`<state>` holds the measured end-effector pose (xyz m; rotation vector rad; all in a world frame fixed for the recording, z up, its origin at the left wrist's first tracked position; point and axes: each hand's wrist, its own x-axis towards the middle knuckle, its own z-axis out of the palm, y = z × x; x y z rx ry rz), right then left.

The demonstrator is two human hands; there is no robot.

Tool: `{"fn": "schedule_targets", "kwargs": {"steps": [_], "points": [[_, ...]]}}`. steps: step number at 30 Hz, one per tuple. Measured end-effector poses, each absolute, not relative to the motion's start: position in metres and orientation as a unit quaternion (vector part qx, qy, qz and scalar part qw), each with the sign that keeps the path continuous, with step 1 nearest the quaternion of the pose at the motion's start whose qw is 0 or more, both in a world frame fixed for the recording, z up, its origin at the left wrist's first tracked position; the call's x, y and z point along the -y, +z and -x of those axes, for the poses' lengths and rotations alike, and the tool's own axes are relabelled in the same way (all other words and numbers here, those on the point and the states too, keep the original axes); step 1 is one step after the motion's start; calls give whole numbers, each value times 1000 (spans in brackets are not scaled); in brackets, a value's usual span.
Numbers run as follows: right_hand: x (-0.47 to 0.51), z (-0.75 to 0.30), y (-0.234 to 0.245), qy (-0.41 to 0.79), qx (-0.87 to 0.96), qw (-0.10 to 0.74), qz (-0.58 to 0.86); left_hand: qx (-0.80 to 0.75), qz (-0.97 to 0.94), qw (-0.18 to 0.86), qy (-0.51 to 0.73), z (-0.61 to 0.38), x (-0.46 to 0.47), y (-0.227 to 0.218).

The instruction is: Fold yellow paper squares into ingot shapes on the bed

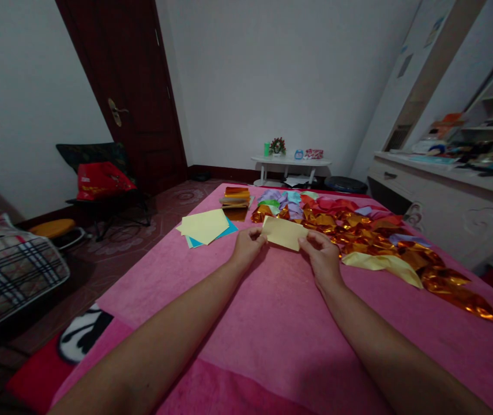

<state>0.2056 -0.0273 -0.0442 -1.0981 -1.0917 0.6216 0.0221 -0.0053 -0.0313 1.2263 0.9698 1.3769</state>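
Note:
A pale yellow sheet of paper [284, 232], folded into a rectangle, is held just above the pink cloth [272, 323] between both hands. My left hand [248, 244] pinches its left edge with closed fingers. My right hand [322, 253] pinches its right lower corner, fingers closed too. Both forearms reach in from the bottom of the view.
A stack of yellow and blue square sheets [205, 226] lies to the left, a pile of gold foil sheets [235, 197] behind it. Folded paper and gold foil pieces [358, 227] spread to the right. A white cabinet [445, 196], a chair [99, 178] and a dark door [134, 86] surround the bed.

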Motion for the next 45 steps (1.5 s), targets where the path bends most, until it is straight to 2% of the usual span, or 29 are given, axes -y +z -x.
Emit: {"fn": "schedule_targets", "kwargs": {"steps": [3,7,18,29,34,36,41,45], "points": [[25,-208,-46,190,520,664,503,-395,-496,524,568,-21,3,-32],[26,-208,-46,176,554,646,494,-394,-469,537,581,-20,-1,-34],[32,-198,-37,259,590,625,441,-417,-479,497,591,-18,0,-40],[50,-204,-31,218,705,497,457,-454,-499,518,526,-11,11,-29],[70,-210,-27,199,751,435,456,-473,-553,524,442,0,23,-28],[74,-213,-28,177,776,407,449,-481,-620,471,403,6,28,-27],[76,-219,-32,116,826,315,452,-413,-820,180,353,25,45,-16],[77,-220,-32,99,828,311,456,-319,-897,125,281,36,62,-6]]}}
